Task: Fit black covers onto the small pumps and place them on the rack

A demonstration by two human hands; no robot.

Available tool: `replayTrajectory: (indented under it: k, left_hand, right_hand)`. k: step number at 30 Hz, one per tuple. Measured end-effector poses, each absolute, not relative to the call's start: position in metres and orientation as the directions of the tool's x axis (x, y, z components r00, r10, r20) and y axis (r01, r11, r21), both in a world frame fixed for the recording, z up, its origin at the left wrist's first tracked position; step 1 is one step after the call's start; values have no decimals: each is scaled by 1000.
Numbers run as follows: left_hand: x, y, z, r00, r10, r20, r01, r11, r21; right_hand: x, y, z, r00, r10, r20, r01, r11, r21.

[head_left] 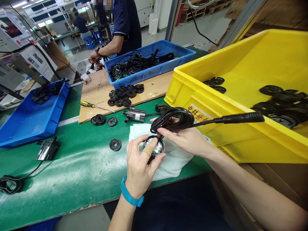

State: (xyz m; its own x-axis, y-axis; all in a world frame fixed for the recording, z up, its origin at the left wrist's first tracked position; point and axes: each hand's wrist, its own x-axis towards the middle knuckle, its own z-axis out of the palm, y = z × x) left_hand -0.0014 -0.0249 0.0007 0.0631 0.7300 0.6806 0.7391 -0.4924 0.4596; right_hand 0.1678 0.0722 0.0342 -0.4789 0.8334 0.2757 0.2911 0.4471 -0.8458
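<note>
My left hand (139,166), with a blue wristband, is shut on a round black housing (154,145) with a circuit board showing inside it. A plaster covers one finger of that hand. My right hand (183,138) holds a coiled black cable (172,118) just above the housing, and the cable's thin part runs down into it. A black cable connector (240,118) sticks out to the right over the yellow crate. Under both hands lies a folded white cloth (170,160).
Black round covers (115,144) and a metal pump (134,114) lie near a screwdriver (93,106) on the green bench (72,179). Beyond stand blue trays (146,61), and a yellow crate (240,96) sits right. A co-worker's hand (93,57) works at the far side.
</note>
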Motion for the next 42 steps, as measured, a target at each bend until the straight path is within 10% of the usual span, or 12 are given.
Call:
replayTrajectory:
  k: [8, 15, 26, 32, 42]
  left_hand:
    - [-48, -36, 16, -144, 791, 594, 802, -258, 539]
    - [-114, -32, -11, -200, 950, 238, 938, 115, 327]
    - [-119, -36, -25, -124, 959, 254, 938, 30, 346]
    - [-67, -52, 17, -355, 816, 456, 736, -57, 675]
    - [2, -33, 44, -32, 864, 502, 662, -358, 659]
  right_hand:
    - [167, 70, 36, -463, 829, 315, 301, 481, -824]
    - [167, 70, 32, -466, 830, 308, 288, 471, -834]
    - [168, 70, 35, -457, 833, 310, 276, 464, -842]
    - [168, 70, 34, -450, 838, 307, 250, 449, -858]
    - [169, 68, 35, -473, 823, 314, 166, 434, -886]
